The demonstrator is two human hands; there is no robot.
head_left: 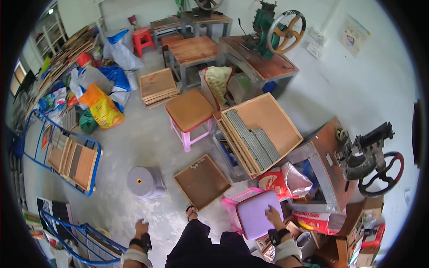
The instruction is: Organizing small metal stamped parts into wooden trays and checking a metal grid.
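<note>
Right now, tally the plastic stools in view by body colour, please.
Pink: 2, the purple-topped stool and the tan-topped stool
Red: 1, the small red stool
Grey: 1, the round grey stool
Total: 4

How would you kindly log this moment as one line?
left hand: nothing visibly held | right hand: over purple-seated stool, contact unclear | shallow tray: on floor, right of gray stool
</note>
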